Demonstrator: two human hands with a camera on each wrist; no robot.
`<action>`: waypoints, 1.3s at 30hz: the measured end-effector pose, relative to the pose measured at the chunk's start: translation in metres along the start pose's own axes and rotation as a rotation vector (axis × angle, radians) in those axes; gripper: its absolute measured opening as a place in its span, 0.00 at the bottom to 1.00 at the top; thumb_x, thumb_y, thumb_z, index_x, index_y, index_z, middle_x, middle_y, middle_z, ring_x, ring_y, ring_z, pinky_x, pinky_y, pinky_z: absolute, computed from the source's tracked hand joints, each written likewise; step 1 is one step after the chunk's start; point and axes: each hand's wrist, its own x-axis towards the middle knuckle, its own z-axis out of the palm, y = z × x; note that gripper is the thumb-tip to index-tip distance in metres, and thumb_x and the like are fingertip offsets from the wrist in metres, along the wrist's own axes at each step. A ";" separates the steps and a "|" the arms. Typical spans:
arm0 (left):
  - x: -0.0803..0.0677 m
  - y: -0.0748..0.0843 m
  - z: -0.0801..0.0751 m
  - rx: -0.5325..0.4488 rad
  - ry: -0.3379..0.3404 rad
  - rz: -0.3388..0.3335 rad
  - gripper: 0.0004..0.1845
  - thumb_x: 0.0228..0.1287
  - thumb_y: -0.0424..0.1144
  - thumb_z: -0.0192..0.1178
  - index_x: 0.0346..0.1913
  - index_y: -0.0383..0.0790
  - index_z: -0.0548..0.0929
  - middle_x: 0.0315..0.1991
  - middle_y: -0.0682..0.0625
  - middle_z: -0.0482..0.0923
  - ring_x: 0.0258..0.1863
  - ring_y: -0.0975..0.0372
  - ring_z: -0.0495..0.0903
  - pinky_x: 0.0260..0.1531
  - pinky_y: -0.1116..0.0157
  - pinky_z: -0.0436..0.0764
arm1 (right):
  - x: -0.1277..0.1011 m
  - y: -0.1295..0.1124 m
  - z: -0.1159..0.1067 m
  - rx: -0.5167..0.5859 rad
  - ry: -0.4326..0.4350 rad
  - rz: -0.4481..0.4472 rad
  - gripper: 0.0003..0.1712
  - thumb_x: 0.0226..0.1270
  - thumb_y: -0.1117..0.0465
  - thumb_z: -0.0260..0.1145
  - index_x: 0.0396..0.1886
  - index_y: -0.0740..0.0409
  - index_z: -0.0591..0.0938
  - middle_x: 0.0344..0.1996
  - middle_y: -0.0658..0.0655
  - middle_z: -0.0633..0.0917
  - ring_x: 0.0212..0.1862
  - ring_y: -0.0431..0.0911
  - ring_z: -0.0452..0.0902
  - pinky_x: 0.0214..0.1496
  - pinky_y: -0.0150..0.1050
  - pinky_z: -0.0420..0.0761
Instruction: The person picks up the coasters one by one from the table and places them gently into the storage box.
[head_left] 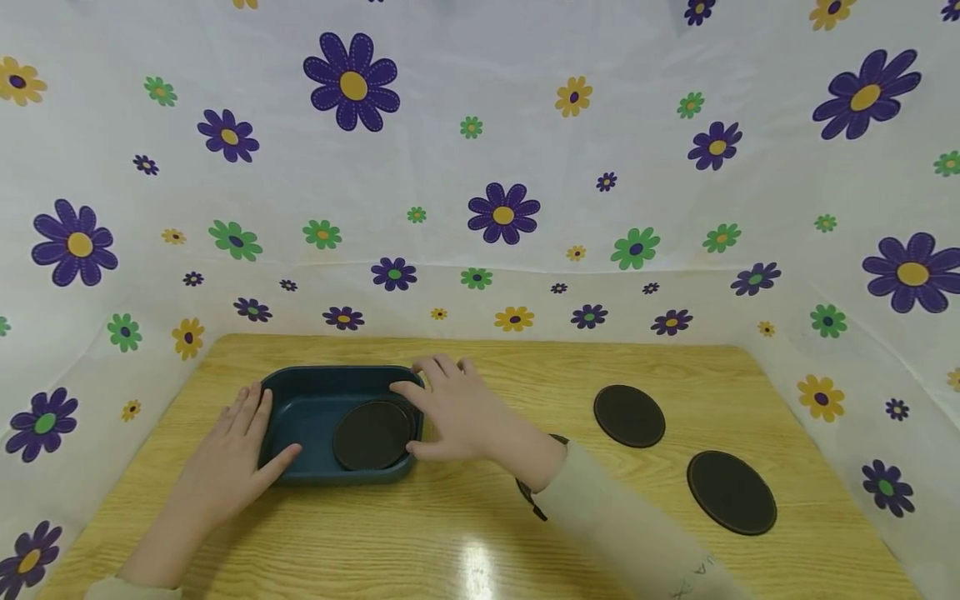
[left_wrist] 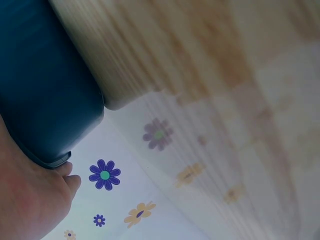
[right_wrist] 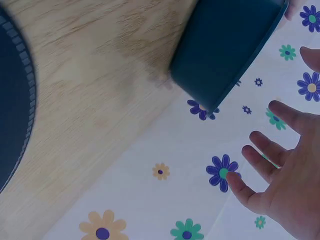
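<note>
A dark blue rectangular tray with raised sides sits at the left of the table. One black round coaster lies inside it, toward the right end. My left hand rests along the tray's left side, fingers nearly straight and thumb over the front left rim. In the left wrist view, fingertips show past the rim of the tray. My right hand hovers at the tray's right end, fingers spread, overlapping the coaster's edge. The right wrist view shows that hand with nothing between its fingers.
Two more black coasters, one farther back and one nearer, lie on the wooden table at the right. A dark round-edged item with a small tab is mostly hidden under my right forearm. Flower-printed cloth surrounds the table.
</note>
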 end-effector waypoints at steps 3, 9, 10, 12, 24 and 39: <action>0.000 0.000 0.000 0.000 -0.001 -0.001 0.55 0.77 0.65 0.56 0.83 0.23 0.49 0.84 0.25 0.45 0.85 0.34 0.46 0.85 0.39 0.45 | -0.010 0.007 0.000 0.020 -0.004 0.011 0.46 0.67 0.31 0.68 0.81 0.40 0.69 0.76 0.59 0.69 0.75 0.55 0.66 0.70 0.60 0.75; 0.000 0.000 -0.001 0.001 0.002 -0.001 0.55 0.77 0.65 0.56 0.83 0.23 0.49 0.84 0.25 0.45 0.85 0.33 0.47 0.85 0.39 0.45 | -0.033 0.018 0.004 0.057 0.004 0.023 0.43 0.69 0.34 0.68 0.80 0.41 0.70 0.75 0.60 0.70 0.75 0.57 0.66 0.69 0.67 0.74; 0.000 0.000 -0.001 0.002 0.001 -0.002 0.55 0.77 0.65 0.56 0.83 0.23 0.49 0.84 0.25 0.44 0.85 0.33 0.47 0.85 0.39 0.46 | -0.037 0.020 0.006 0.058 0.008 0.024 0.43 0.69 0.35 0.68 0.79 0.41 0.71 0.75 0.61 0.71 0.75 0.58 0.66 0.69 0.67 0.74; 0.000 -0.001 -0.001 0.001 0.000 -0.001 0.55 0.77 0.65 0.56 0.83 0.23 0.49 0.84 0.25 0.44 0.85 0.33 0.47 0.85 0.39 0.46 | -0.044 0.023 0.008 0.051 0.013 0.026 0.42 0.69 0.35 0.68 0.79 0.40 0.72 0.74 0.61 0.71 0.74 0.59 0.67 0.68 0.68 0.74; -0.001 -0.001 0.001 0.002 0.002 -0.001 0.55 0.77 0.65 0.56 0.83 0.23 0.49 0.84 0.25 0.45 0.85 0.34 0.46 0.86 0.39 0.44 | -0.082 0.038 0.020 0.023 0.022 0.064 0.39 0.66 0.36 0.71 0.75 0.39 0.76 0.72 0.62 0.73 0.73 0.62 0.69 0.64 0.70 0.76; -0.001 0.000 0.000 0.004 0.005 0.001 0.55 0.77 0.65 0.56 0.83 0.24 0.50 0.84 0.25 0.47 0.85 0.34 0.47 0.85 0.38 0.48 | -0.116 0.052 0.044 0.039 -0.023 0.102 0.42 0.66 0.34 0.72 0.77 0.39 0.74 0.71 0.64 0.74 0.71 0.63 0.71 0.57 0.71 0.80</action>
